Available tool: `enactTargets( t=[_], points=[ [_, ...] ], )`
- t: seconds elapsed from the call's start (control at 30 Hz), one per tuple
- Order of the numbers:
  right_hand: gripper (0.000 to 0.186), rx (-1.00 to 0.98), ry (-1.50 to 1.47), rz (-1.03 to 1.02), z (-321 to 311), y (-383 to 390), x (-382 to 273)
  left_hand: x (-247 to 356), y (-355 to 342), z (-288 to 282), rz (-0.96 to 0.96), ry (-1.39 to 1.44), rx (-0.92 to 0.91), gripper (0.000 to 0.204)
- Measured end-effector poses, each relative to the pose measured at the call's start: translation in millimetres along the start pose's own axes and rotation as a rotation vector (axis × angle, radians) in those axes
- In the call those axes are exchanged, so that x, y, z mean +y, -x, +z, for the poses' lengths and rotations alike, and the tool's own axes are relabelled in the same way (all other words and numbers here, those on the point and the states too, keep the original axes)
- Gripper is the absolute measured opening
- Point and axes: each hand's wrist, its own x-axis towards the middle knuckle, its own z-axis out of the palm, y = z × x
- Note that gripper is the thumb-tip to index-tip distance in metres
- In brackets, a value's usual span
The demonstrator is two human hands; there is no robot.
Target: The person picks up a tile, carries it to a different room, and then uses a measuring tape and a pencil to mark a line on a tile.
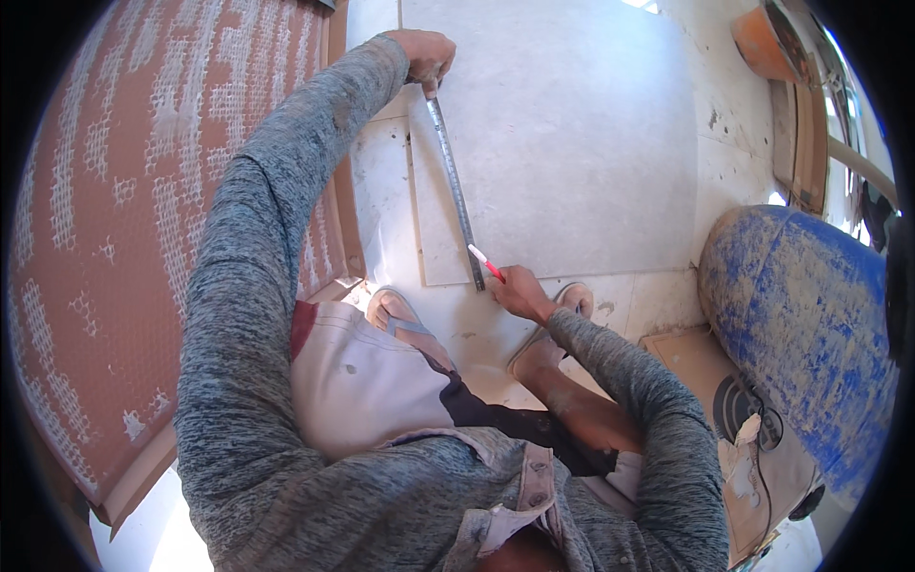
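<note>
A large pale grey tile [591, 143] lies flat on the floor. A narrow metal ruler [450, 172] slants across its left part, its near end reaching just past the tile's near edge. At the ruler's far end, my left hand [424, 57] is closed on it; the fingers partly hide that end. My right hand [520, 291] pinches a red pen [488, 262] with a white end, close beside the ruler's near end. The pen's white end points toward the ruler; whether it touches cannot be seen.
On the left leans a big reddish-brown panel [105, 229] with whitish mesh patches. A scuffed blue barrel [801, 324] lies at the right, near a flattened cardboard piece [686, 353] and a dark cable [762, 458]. An orange bucket [762, 43] stands far right. My sandalled feet are by the tile's near edge.
</note>
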Motion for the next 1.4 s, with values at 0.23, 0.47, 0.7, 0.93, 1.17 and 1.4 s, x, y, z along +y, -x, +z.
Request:
enactTargets(
  t=[0.23, 0.47, 0.7, 0.93, 1.17, 1.4],
  points=[
    [0.036, 0.148, 0.085, 0.012, 28, 4, -25, 0, -13, 5, 0.006, -0.074, 0.062, 0.028],
    [0.032, 0.135, 0.130, 0.045, 27, 7, -36, -4, -30, 11, 0.025, -0.160, 0.115, 0.029],
    [0.035, 0.159, 0.130, 0.032, 29, 5, -38, -2, -40, 14, 0.062, -0.212, 0.124, 0.028],
    [0.037, 0.142, 0.132, 0.020, 28, 2, -36, -2, -45, 19, 0.056, -0.208, 0.153, 0.028],
    [0.038, 0.188, -0.019, -0.041, 3, -11, -39, -3, -43, 24, 0.064, -0.225, 0.211, 0.026],
    [0.055, 0.389, -0.706, -0.205, -86, -53, -88, -4, -40, 22, 0.039, -0.165, 0.203, 0.032]
  ],
)
